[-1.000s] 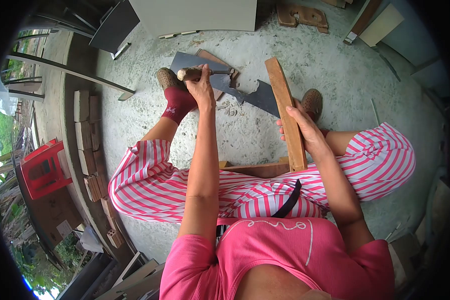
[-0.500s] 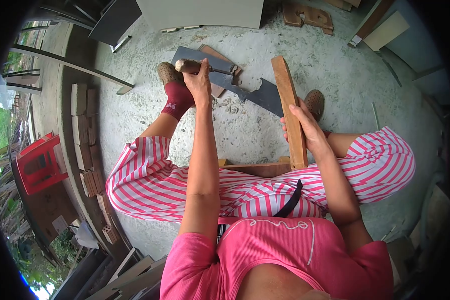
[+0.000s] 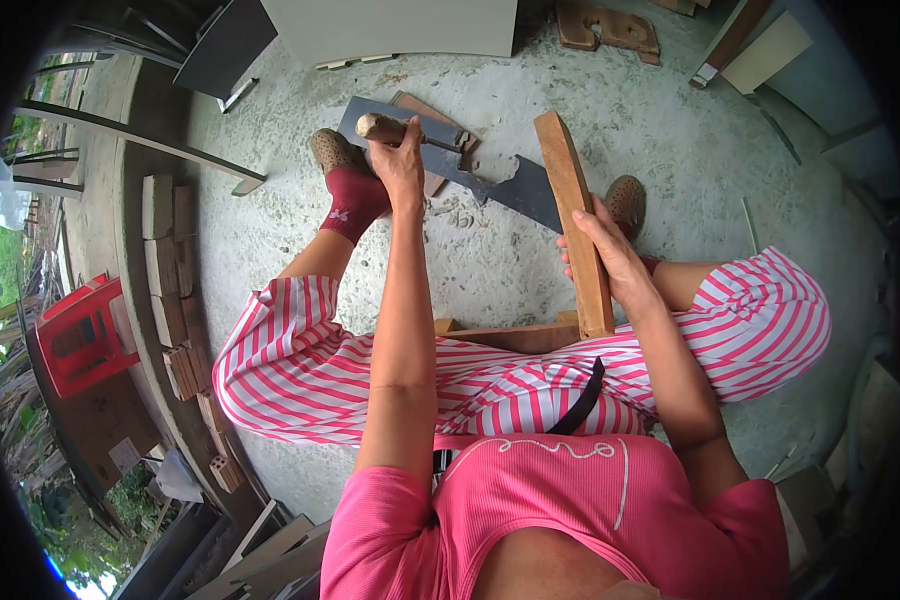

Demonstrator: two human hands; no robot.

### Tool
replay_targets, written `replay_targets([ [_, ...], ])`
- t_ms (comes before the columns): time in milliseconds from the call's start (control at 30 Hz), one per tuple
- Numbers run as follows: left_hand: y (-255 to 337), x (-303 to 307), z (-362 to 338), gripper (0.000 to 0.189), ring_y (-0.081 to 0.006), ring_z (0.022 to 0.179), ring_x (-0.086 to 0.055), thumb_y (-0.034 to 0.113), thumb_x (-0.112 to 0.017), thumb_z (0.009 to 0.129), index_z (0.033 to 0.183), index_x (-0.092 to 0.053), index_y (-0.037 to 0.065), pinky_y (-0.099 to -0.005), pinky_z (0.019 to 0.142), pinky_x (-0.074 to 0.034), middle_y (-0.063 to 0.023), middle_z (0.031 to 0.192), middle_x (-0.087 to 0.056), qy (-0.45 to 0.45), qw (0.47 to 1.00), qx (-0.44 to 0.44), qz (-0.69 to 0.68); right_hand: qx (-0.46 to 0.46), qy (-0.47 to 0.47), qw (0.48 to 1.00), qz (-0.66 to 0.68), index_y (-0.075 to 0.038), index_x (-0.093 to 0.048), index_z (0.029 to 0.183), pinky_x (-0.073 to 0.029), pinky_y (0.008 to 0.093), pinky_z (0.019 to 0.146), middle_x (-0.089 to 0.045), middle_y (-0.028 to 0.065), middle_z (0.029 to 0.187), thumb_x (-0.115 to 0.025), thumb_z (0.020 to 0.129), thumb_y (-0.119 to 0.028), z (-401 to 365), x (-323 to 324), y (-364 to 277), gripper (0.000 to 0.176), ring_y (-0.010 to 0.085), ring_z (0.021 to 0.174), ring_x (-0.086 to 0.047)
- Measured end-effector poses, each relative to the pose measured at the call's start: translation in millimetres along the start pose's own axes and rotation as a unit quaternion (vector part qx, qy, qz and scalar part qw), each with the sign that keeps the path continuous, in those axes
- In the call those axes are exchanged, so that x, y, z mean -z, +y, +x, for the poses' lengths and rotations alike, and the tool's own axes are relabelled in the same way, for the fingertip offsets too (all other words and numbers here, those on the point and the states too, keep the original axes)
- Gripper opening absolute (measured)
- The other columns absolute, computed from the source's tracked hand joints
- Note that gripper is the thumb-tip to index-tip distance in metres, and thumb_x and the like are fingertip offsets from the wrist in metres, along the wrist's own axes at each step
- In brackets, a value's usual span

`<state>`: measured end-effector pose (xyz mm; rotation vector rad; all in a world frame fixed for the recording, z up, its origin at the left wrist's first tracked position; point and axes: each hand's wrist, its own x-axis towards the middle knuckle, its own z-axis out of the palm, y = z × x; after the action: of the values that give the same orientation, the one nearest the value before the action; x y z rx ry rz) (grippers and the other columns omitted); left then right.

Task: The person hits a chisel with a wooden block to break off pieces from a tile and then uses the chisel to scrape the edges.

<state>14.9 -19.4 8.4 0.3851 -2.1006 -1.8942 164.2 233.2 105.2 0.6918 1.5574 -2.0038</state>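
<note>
My left hand (image 3: 400, 168) is wrapped round a tool with a thick, pale wooden handle (image 3: 378, 127). A thin dark metal shaft runs from the grip to the right; its tip is hard to make out against the dark board beneath. That dark grey board (image 3: 520, 190) lies on the floor between my feet, with ragged, broken edges near its middle. In my right hand (image 3: 612, 250) is a long brown wooden block (image 3: 573, 200), thumb on top and fingers round its left side. Its near end rests by my lap, and its far end overlaps the board's right part in view.
A brown board (image 3: 425, 105) shows from under the dark one. Another wooden piece (image 3: 525, 340) lies below my legs. A notched wooden block (image 3: 610, 32) and a pale panel (image 3: 390, 25) are ahead. Stacked bricks (image 3: 165, 265) and a red plastic stool (image 3: 85, 335) stand at left.
The view has shifted very slightly. Both hands keep their holds, with the wooden block and the tool almost in the same places.
</note>
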Motion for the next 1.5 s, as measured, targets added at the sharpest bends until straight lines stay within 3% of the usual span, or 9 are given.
replay_targets([
  [233, -3.7, -16.4, 24.5, 0.031, -0.0142, 0.071, -0.054, 0.021, -0.070, 0.075, 0.091, -0.053, 0.001, -0.0306, 0.068, -0.046, -0.0053, 0.076, -0.059, -0.087, 0.994, -0.011, 0.067, 0.111, 0.019, 0.973, -0.199, -0.007, -0.023, 0.145, -0.049, 0.0319, 0.071, -0.055, 0.0157, 0.107, -0.060, 0.079, -0.055, 2.8, -7.2, -43.3, 0.089, 0.0177, 0.083, -0.059],
  [500, -7.4, -29.2, 38.1, 0.019, -0.0083, 0.063, -0.048, 0.016, -0.067, 0.079, 0.087, -0.055, 0.004, -0.0245, 0.058, -0.040, 0.0017, 0.072, -0.054, -0.164, 0.986, -0.003, 0.028, 0.525, -0.021, 0.778, -0.344, 0.009, -0.016, 0.141, -0.034, 0.0360, 0.103, -0.038, 0.0302, 0.134, -0.061, 0.080, -0.051, -47.1, -104.1, -192.2, 0.097, 0.0344, 0.126, -0.038],
  [567, -15.9, -30.0, 40.7, 0.020, -0.0094, 0.067, -0.052, 0.015, -0.067, 0.080, 0.093, -0.058, 0.003, -0.0250, 0.061, -0.043, 0.0001, 0.078, -0.059, -0.174, 0.985, -0.016, 0.011, 0.418, -0.089, 0.826, -0.367, 0.007, -0.011, 0.143, -0.028, 0.0353, 0.106, -0.030, 0.0302, 0.140, -0.058, 0.078, -0.058, -40.1, -109.8, -202.4, 0.103, 0.0322, 0.132, -0.031],
  [633, -13.8, -30.5, 36.3, 0.021, -0.0109, 0.076, -0.058, 0.011, -0.066, 0.082, 0.100, -0.060, 0.002, -0.0256, 0.068, -0.047, -0.0024, 0.089, -0.065, -0.184, 0.983, -0.013, -0.004, 0.397, -0.024, 0.795, -0.459, -0.012, -0.025, 0.145, -0.051, 0.0413, 0.074, -0.064, 0.0193, 0.096, -0.058, 0.074, -0.053, 45.2, -96.3, -154.8, 0.088, 0.0301, 0.089, -0.064],
  [700, 16.9, -29.3, 20.2, 0.022, -0.0119, 0.076, -0.056, 0.008, -0.065, 0.076, 0.095, -0.057, 0.002, -0.0270, 0.071, -0.046, -0.0031, 0.084, -0.063, -0.218, 0.971, 0.005, -0.101, 0.222, -0.074, 0.772, -0.591, -0.008, -0.024, 0.145, -0.041, 0.0346, 0.094, -0.049, 0.0230, 0.129, -0.057, 0.076, -0.053, 62.8, -94.6, -137.8, 0.089, 0.0292, 0.115, -0.052],
  [900, -6.2, -18.5, 21.4, 0.023, -0.0105, 0.076, -0.056, 0.010, -0.065, 0.078, 0.097, -0.057, 0.001, -0.0261, 0.071, -0.046, -0.0026, 0.083, -0.063, -0.198, 0.980, 0.010, -0.031, 0.224, -0.100, 0.912, -0.329, -0.006, -0.023, 0.146, -0.032, 0.0354, 0.103, -0.036, 0.0215, 0.141, -0.059, 0.076, -0.054, 21.7, -66.4, -127.2, 0.092, 0.0292, 0.128, -0.039],
  [1000, -10.3, -4.9, 18.8, 0.018, -0.0089, 0.067, -0.051, 0.015, -0.067, 0.082, 0.092, -0.063, 0.002, -0.0242, 0.059, -0.039, 0.0007, 0.074, -0.057, -0.156, 0.986, 0.030, -0.042, 0.202, -0.033, 0.930, -0.305, -0.009, -0.023, 0.146, -0.044, 0.0327, 0.088, -0.045, 0.0198, 0.128, -0.059, 0.077, -0.054, 6.9, -36.0, -90.6, 0.090, 0.0235, 0.107, -0.053],
  [1133, 7.7, 25.6, 1.8, 0.029, -0.0156, 0.085, -0.061, 0.017, -0.068, 0.082, 0.101, -0.056, -0.002, -0.0292, 0.082, -0.052, -0.0078, 0.094, -0.060, -0.114, 0.980, 0.137, -0.094, 0.065, -0.017, 0.988, -0.138, -0.012, -0.022, 0.147, -0.049, 0.0272, 0.069, -0.055, 0.0134, 0.100, -0.059, 0.081, -0.051, -22.3, -9.4, -52.8, 0.084, 0.0138, 0.080, -0.057],
  [1500, 10.6, 7.7, 6.6, 0.026, -0.0152, 0.075, -0.060, 0.017, -0.069, 0.076, 0.090, -0.059, -0.003, -0.0285, 0.071, -0.048, -0.0071, 0.082, -0.063, -0.065, 0.995, 0.074, -0.025, 0.066, 0.018, 0.991, -0.111, -0.011, -0.018, 0.147, -0.048, 0.0279, 0.065, -0.054, 0.0124, 0.094, -0.060, 0.081, -0.052, 7.4, 19.5, -13.6, 0.088, 0.0138, 0.076, -0.055],
])
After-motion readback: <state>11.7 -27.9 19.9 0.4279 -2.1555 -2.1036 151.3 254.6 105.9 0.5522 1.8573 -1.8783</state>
